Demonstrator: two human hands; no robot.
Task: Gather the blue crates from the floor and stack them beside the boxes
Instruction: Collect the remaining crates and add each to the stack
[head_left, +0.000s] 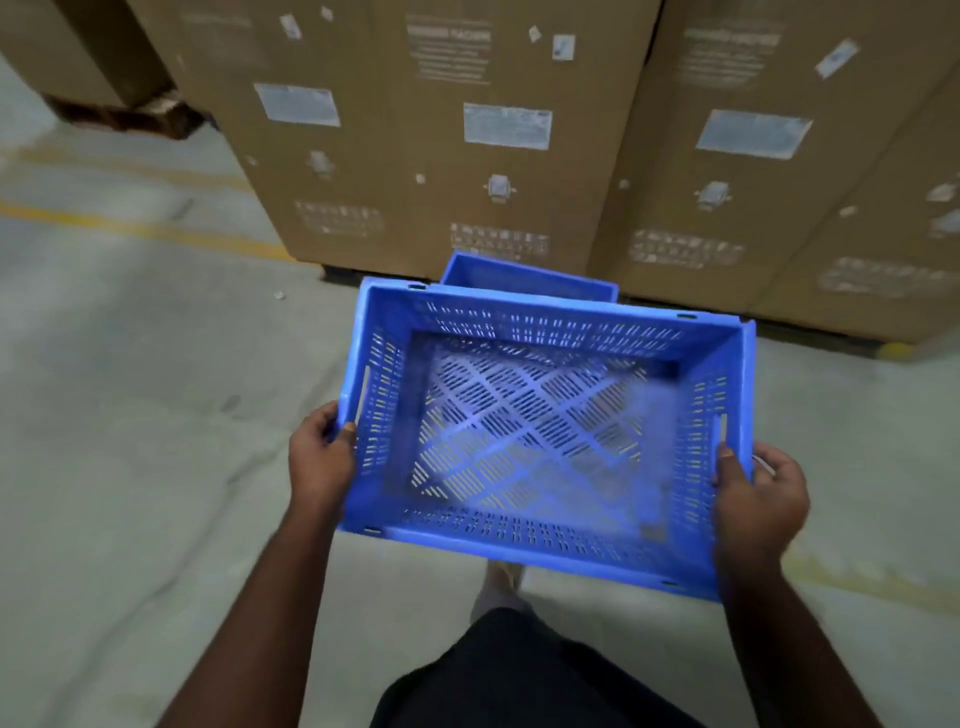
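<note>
Here I hold a blue crate (540, 441) in front of me with both hands, open side up, clear of the concrete floor (130, 467). My left hand (322, 457) grips the left end wall, fingers curled around the outside and the thumb hooked over the rim just beside the handle slot. My right hand (761, 499) clamps the right end wall the same way, thumb pressed on the inner face below the slot, fingers wrapped round the outside where I cannot see them. The crate has slotted walls and a lattice bottom, and nothing lies in it; the floor shows through the holes. It sits slightly skewed in my grasp, the right end nearer to me.

Beyond its far rim a second blue crate (524, 278) stands on the floor, mostly hidden by the one I carry, right up against the foot of the cardboard boxes (415, 156). Those boxes are tall, with white labels and printed marks, and they fill the top of the view side by side. A yellow line (140, 228) runs across the floor on the left. Under the crate I see my dark shorts (519, 675) and one foot (501, 582).
</note>
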